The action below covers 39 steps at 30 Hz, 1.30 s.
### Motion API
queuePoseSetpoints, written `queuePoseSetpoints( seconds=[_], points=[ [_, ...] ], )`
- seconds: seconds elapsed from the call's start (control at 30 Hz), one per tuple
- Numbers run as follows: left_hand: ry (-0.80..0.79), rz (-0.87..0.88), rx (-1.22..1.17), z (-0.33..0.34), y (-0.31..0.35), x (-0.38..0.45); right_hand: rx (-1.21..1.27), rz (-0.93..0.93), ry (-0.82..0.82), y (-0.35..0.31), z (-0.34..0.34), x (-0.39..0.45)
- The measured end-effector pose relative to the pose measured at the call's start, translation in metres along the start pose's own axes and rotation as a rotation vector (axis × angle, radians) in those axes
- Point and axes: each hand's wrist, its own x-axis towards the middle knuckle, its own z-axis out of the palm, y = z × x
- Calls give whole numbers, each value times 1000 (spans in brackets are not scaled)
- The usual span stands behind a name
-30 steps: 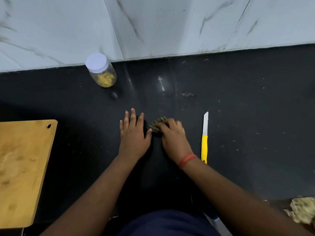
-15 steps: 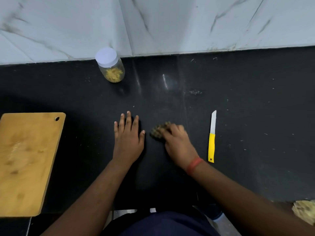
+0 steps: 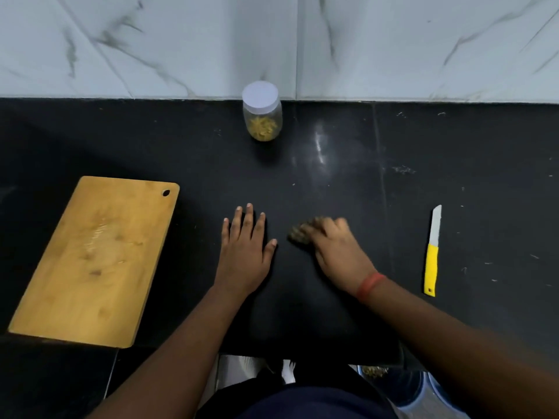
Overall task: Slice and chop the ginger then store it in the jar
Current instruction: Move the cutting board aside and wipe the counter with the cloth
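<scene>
Ginger (image 3: 262, 128) chopped, pale yellow, inside capped jar (image 3: 262, 111).

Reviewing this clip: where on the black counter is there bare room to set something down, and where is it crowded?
Free: the stretch between the jar and the knife, bare but for specks; the strip left of the jar, above the cutting board. Crowded: the centre, where the left hand lies flat and the right hand covers a brownish scrubber.

The hands have drawn apart, the right hand (image 3: 335, 252) dragging the scraps (image 3: 299, 234) rightward.
</scene>
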Motion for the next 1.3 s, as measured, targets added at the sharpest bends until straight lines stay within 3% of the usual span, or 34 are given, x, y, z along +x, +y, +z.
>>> queuePoseSetpoints(
  seconds=[0.07,0.2,0.3,0.37,0.6,0.67,0.73,0.8,0.83,0.93,1.07,1.13,1.2,1.3],
  points=[
    [8,7,5,-2,-11,-5,59,-69,-8,-2,-1,5],
    [7,1,9,-3,-28,-14,-4,289,214,26,-6,72],
    [10,-4,-4,-3,-35,-21,-58,403,197,28,-3,110],
    [21,0,-18,-3,-40,-25,-84,311,163,12,4,114],
    [43,-8,-26,-5,-66,-35,63,-288,-40,-53,18,54],
    [52,-11,-38,-4,-76,-40,41,-165,143,-34,13,70],
    [56,-17,-41,-4,-85,-45,-17,195,307,-4,6,94],
    [67,-20,-44,-4,-92,-48,-48,502,291,16,5,113],
    [79,-21,-48,-4,-96,-49,-74,542,251,14,8,117],
    [105,-30,-67,-7,-105,-52,-130,282,184,-25,25,110],
    [111,-49,-72,-10,-119,-56,6,-89,4,-106,48,55],
    [111,-51,-64,-12,-126,-58,70,-189,-9,-118,52,43],
    [108,-54,-55,-13,-135,-63,85,-99,143,-109,48,65],
    [91,-76,-39,-13,-146,-69,43,276,298,-81,41,129]
  ],
)
